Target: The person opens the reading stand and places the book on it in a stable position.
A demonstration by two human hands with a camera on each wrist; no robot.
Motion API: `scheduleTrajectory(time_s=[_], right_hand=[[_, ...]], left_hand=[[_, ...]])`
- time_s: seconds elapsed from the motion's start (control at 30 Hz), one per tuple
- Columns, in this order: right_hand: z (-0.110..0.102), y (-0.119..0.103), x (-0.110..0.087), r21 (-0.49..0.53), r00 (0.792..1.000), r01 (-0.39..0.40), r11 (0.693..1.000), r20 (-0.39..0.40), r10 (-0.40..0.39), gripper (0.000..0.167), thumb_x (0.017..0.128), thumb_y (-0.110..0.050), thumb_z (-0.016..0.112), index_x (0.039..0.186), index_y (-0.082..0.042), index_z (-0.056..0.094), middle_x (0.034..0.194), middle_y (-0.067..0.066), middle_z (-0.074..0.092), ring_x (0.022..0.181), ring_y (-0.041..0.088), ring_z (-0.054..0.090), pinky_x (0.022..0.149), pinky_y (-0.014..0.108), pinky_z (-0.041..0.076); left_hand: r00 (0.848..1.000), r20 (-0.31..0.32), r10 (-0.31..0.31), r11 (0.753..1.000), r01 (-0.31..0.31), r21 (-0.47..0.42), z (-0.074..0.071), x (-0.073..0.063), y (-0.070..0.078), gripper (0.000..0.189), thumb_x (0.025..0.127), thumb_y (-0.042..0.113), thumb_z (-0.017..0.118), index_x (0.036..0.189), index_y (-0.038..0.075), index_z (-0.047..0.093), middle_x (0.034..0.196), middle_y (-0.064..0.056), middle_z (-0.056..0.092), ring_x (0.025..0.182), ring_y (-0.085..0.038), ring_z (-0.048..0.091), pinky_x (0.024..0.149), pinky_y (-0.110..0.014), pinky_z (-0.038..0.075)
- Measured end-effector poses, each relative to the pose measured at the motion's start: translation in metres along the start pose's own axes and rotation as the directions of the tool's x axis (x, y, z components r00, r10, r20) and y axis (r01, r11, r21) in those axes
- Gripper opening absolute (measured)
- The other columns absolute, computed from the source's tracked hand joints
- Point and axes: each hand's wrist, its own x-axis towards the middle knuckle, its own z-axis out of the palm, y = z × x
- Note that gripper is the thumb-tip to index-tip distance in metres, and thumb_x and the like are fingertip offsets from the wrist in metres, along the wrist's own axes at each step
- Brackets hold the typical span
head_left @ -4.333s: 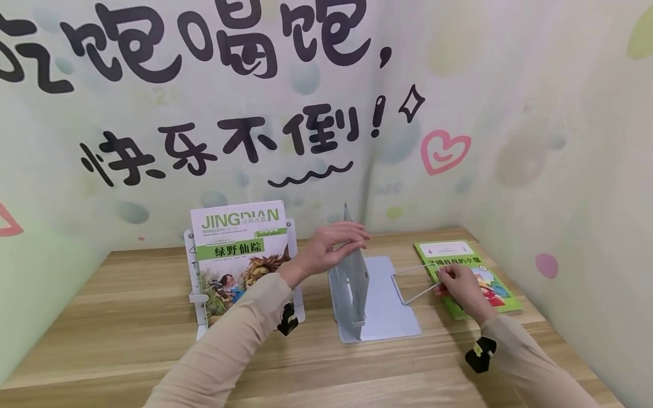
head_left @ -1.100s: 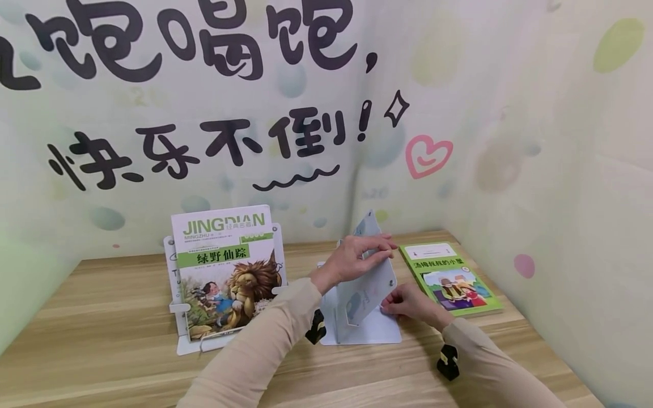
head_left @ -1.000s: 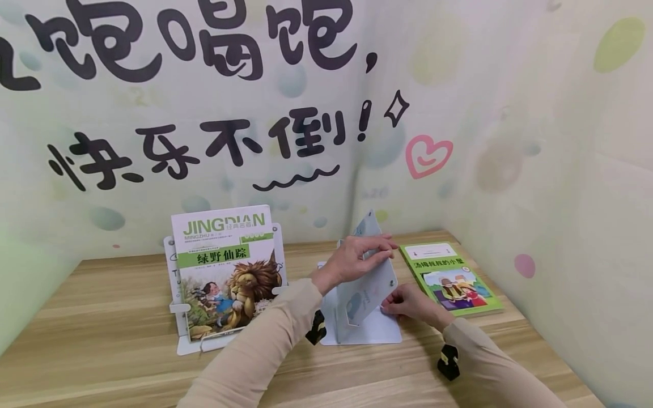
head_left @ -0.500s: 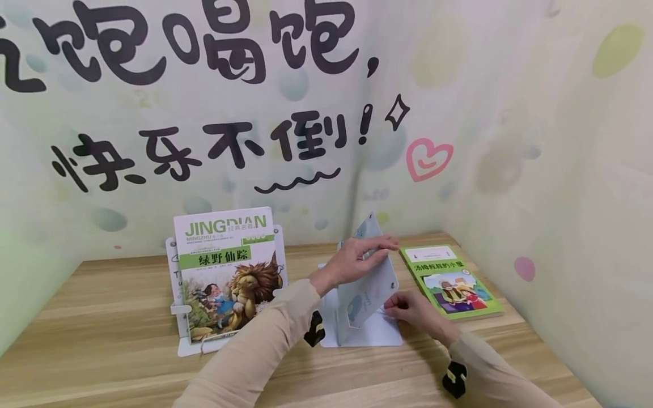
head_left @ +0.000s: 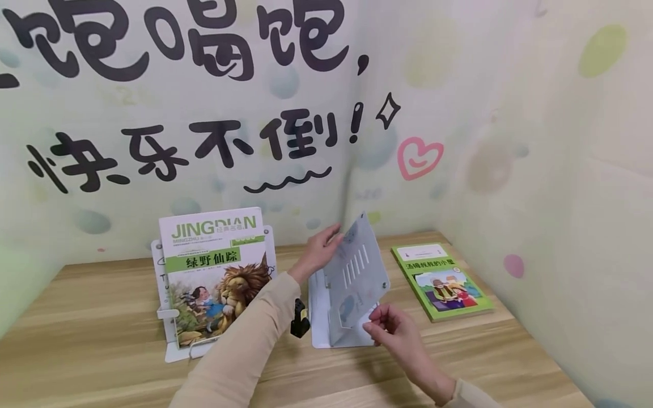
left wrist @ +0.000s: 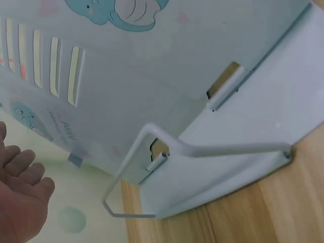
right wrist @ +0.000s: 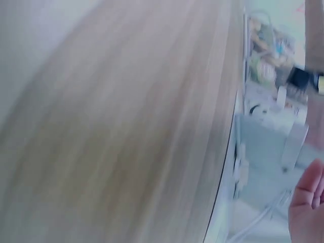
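Note:
A pale blue-grey metal bookstand stands on the table, its slotted, cartoon-printed panel tilted up from a flat base. My left hand is beside the panel's upper left edge, its fingers extended. In the left wrist view the left hand shows apart from the panel, and a bent wire page holder runs along the base's front lip. My right hand is at the stand's lower right, fingers loosely bent, with nothing visible in them. The right wrist view is blurred; part of the right hand shows at its edge.
On the left, a second white bookstand holds up a book with a lion cover. A green-bordered book lies flat on the wooden table at the right. A printed curtain hangs behind.
The right hand drew the wire support from the right toward the panel, then moved nearer the front. The left hand has left the panel's top and shifted to its left edge.

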Motion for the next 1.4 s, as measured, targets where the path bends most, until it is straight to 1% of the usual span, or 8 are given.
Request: scheduleTrajectory(time_s=[0.17,0.4,0.53,0.8,0.93,1.07,1.2,1.4], right_hand=[[0.022,-0.002,0.0,0.059,0.996,0.061,0.996,-0.068,-0.057,0.019,0.08,0.002,0.068,0.085,0.008,0.051,0.068,-0.001,0.055,0.055,0.005,0.053,0.049,0.022,0.049],[0.034,0.001,-0.004,0.1,0.989,0.055,0.993,-0.142,-0.041,0.014,0.082,0.007,0.064,0.084,0.007,0.051,0.068,0.001,0.055,0.058,0.006,0.055,0.051,0.023,0.052],[0.035,0.003,-0.007,0.087,0.983,0.085,0.993,-0.169,-0.069,0.013,0.082,0.008,0.063,0.083,0.006,0.051,0.07,0.004,0.056,0.058,0.007,0.056,0.05,0.025,0.052],[0.027,0.005,-0.009,0.044,0.978,0.107,0.993,-0.186,-0.097,0.011,0.084,0.009,0.061,0.087,0.009,0.05,0.072,0.003,0.056,0.059,0.005,0.056,0.049,0.027,0.053],[0.014,0.007,-0.005,0.019,0.972,0.086,0.996,-0.22,-0.08,0.01,0.084,0.01,0.06,0.089,0.011,0.051,0.073,0.003,0.056,0.061,0.006,0.057,0.051,0.026,0.054],[-0.007,0.011,0.004,-0.005,0.965,0.028,1.0,-0.26,-0.029,0.01,0.086,0.007,0.059,0.094,0.009,0.053,0.077,0.004,0.057,0.065,0.006,0.058,0.056,0.026,0.055],[-0.029,0.015,0.019,-0.018,0.955,-0.046,0.999,-0.295,0.039,0.013,0.089,0.004,0.057,0.101,0.007,0.054,0.086,0.006,0.059,0.071,0.008,0.06,0.062,0.027,0.057],[-0.052,0.02,0.05,-0.064,0.946,-0.106,0.992,-0.313,0.081,0.017,0.094,-0.003,0.054,0.108,0.005,0.054,0.097,0.014,0.058,0.075,0.008,0.061,0.066,0.025,0.056]], left_hand=[[0.997,0.026,-0.066,0.997,0.065,0.031,0.003,-0.001,-0.004,0.05,0.101,0.027,0.041,0.145,0.003,0.032,0.148,-0.015,0.036,0.131,-0.032,0.041,0.108,-0.042,0.035],[0.999,0.04,-0.03,0.996,0.027,0.083,0.011,-0.003,-0.01,0.049,0.101,0.025,0.041,0.143,0.0,0.034,0.143,-0.021,0.041,0.13,-0.033,0.042,0.106,-0.044,0.037],[0.998,0.038,-0.049,0.997,0.046,0.062,0.011,-0.004,-0.012,0.05,0.1,0.025,0.044,0.144,0.002,0.034,0.144,-0.019,0.041,0.129,-0.032,0.043,0.105,-0.043,0.038],[0.998,-0.021,-0.06,0.997,0.061,0.055,0.006,-0.009,-0.011,0.047,0.099,0.023,0.049,0.14,0.002,0.04,0.139,-0.018,0.047,0.127,-0.03,0.046,0.104,-0.043,0.04],[0.994,-0.097,-0.046,0.997,0.052,0.06,0.005,-0.012,-0.01,0.045,0.096,0.019,0.052,0.135,-0.001,0.045,0.134,-0.019,0.051,0.124,-0.031,0.049,0.103,-0.042,0.04],[0.975,-0.216,-0.051,0.992,0.074,0.1,0.004,-0.016,-0.009,0.042,0.094,0.017,0.056,0.13,-0.003,0.049,0.129,-0.02,0.055,0.121,-0.031,0.051,0.102,-0.041,0.041],[0.943,-0.317,-0.102,0.989,0.131,0.069,0.001,-0.024,-0.008,0.04,0.091,0.014,0.059,0.128,-0.001,0.051,0.128,-0.017,0.057,0.119,-0.03,0.053,0.101,-0.041,0.041],[0.906,-0.388,-0.169,0.985,0.172,-0.027,-0.002,-0.041,-0.004,0.04,0.09,0.013,0.061,0.126,-0.001,0.051,0.127,-0.018,0.057,0.118,-0.031,0.054,0.102,-0.041,0.041]])
